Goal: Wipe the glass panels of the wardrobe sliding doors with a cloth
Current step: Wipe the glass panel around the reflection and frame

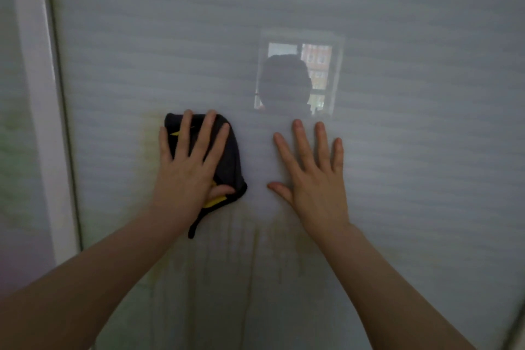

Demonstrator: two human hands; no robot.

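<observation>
A frosted grey glass panel of the wardrobe sliding door fills the view. My left hand presses a dark cloth with yellow marks flat against the glass, fingers spread and straight. A corner of the cloth hangs below the wrist. My right hand lies flat on the bare glass to the right of the cloth, fingers spread, holding nothing. Yellowish drip streaks run down the glass below both hands.
A white door frame runs down the left side, with another pale panel beyond it. A reflected window with a dark silhouette of a head shows on the glass above my right hand.
</observation>
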